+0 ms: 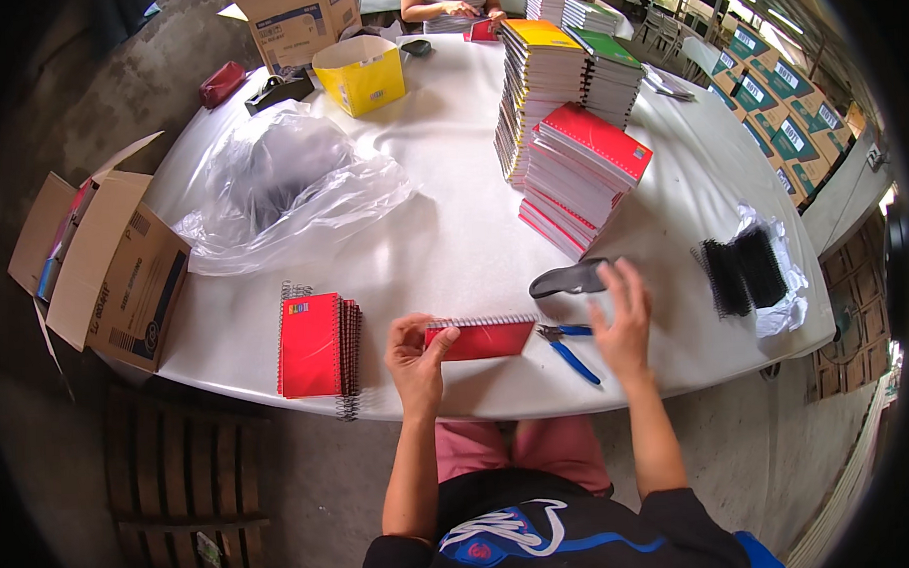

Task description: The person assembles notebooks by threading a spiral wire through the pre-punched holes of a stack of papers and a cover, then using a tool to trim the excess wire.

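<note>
Red and blue on a white desk (pixel 452 224)
At the near edge, the notebook (pixel 482 341) is red with a whitish spiral (pixel 481 321), the cutters (pixel 573 361) blue-handled, and the stack (pixel 311 344) toward the left corner red. Toward the far edge, the piles (pixel 583 169) show yellow, green and red covers over white pages; the box (pixel 362 84) there is yellow. By the right edge, the coils (pixel 762 268) are black.

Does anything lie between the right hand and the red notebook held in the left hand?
Yes: blue-handled pliers lie on the table between the right hand and the red notebook in the left hand. A black object sits just beyond, by the blurred right fingertips; contact is unclear.
</note>
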